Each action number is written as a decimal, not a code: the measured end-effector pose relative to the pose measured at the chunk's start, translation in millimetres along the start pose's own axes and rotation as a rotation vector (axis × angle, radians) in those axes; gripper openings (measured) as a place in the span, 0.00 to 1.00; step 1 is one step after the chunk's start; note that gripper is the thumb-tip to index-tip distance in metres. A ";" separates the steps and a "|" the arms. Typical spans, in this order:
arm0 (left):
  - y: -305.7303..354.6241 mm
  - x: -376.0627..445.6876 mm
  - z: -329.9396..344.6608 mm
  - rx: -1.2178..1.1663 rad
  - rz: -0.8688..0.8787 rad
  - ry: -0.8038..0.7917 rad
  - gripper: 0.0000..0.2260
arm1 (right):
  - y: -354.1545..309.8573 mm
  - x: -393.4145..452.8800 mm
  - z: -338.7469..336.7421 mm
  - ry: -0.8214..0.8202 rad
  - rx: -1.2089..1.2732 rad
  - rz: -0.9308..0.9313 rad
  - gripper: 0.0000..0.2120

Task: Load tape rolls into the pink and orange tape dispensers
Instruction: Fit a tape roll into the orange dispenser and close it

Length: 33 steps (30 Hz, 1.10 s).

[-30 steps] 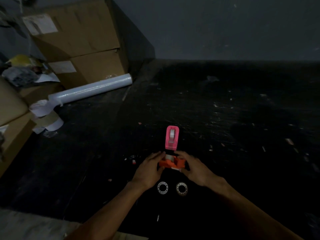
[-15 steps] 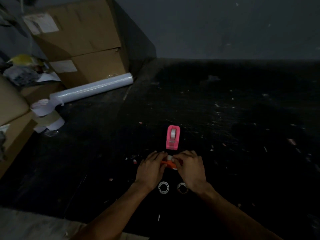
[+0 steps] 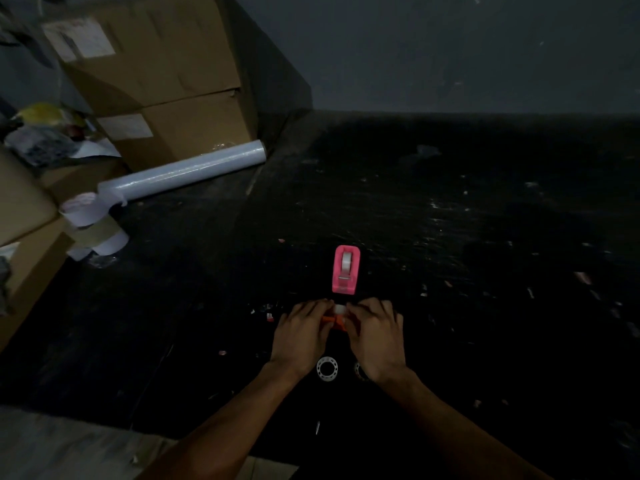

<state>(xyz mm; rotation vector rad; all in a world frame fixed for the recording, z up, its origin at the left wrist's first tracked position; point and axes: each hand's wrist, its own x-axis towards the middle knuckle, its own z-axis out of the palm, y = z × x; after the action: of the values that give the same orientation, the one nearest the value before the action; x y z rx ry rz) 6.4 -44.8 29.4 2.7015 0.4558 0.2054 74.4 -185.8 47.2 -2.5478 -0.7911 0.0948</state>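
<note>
- Pressing in from both sides, the left hand (image 3: 300, 336) and the right hand (image 3: 375, 336) enclose the orange tape dispenser (image 3: 333, 322), which sits on the dark table (image 3: 450, 306); only a strip of orange shows in the gap between them.
- Each grip is closed around a flank of the dispenser, fingers curled over its top, probably to keep the light body from sliding while the roll is seated.
- A pale tape roll (image 3: 340, 309) shows between the fingertips at the far end of the grip; whether it has dropped fully into its cradle is hidden by the fingers.
- Just beyond the grip, the pink tape dispenser (image 3: 346, 270) stands free of both hands, with a white roll visible in its well, so that half of the task looks done.
- Near the wrists, on the person's side of the grip, a white ringed spool (image 3: 326, 368) lies flat on the table, and a second one (image 3: 359, 370) is partly covered by the right wrist; they look like spare rolls or cores, kept in easy reach.
- Far to the left of the grip, a roll of stretch film (image 3: 180, 173) lies against stacked cardboard boxes (image 3: 156, 81), clear of the work.
</note>
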 end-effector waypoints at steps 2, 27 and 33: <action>0.0 -0.1 0.3 -0.004 -0.001 0.006 0.17 | 0.3 1.0 -2.9 0.004 0.003 -0.013 0.15; 3.4 -2.4 -7.4 0.051 0.014 -0.028 0.22 | -13.0 15.5 -16.9 -0.051 0.744 0.155 0.10; 1.9 -1.4 -5.4 0.068 0.014 -0.030 0.22 | -6.6 15.9 -18.5 -0.068 0.717 0.195 0.09</action>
<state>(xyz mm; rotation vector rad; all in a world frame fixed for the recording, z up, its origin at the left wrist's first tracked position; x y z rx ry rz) 4.5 -45.1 35.0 2.7710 0.4429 0.1549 87.9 -179.9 67.7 -1.9303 -0.4190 0.4446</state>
